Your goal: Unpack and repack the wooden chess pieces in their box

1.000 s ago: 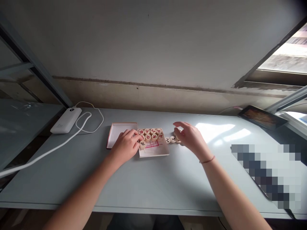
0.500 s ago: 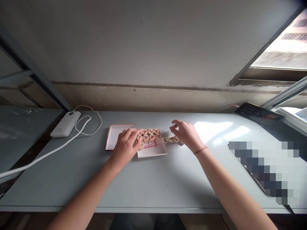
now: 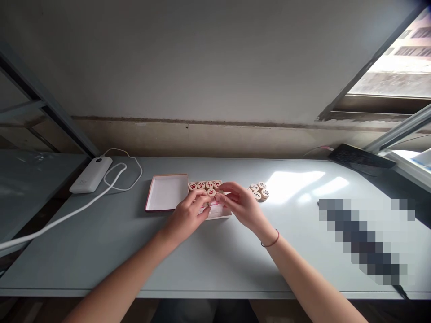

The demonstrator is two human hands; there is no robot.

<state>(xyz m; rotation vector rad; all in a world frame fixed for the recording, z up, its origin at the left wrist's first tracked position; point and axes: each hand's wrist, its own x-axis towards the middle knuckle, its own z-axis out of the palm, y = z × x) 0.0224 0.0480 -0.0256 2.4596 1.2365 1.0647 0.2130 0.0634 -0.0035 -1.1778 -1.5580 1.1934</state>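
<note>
A shallow white box (image 3: 220, 215) holds several round wooden pieces (image 3: 201, 185) with red characters, in rows along its far side. My left hand (image 3: 190, 214) bends over the box's left part, its fingers around a round piece (image 3: 206, 204) at the near row. Over the box's right part, my right hand (image 3: 244, 206) has its thumb and fingertips pinched together close to the left fingertips; what they hold is too hidden to name. Right of that hand, several round pieces with dark characters (image 3: 257, 195) lie on the table. The box lid (image 3: 167, 193) lies open side up at the left.
On the grey table (image 3: 188, 260), a white power bank (image 3: 91, 175) and its white cable (image 3: 81, 208) are at the left. A dark flat object (image 3: 360, 160) sits at the back right, and a blurred-out object (image 3: 367, 244) at the right.
My right hand has moved left from the dark-lettered pieces to the box, uncovering those pieces. My left hand has shifted slightly right and nearer the front, its fingers around the near piece.
</note>
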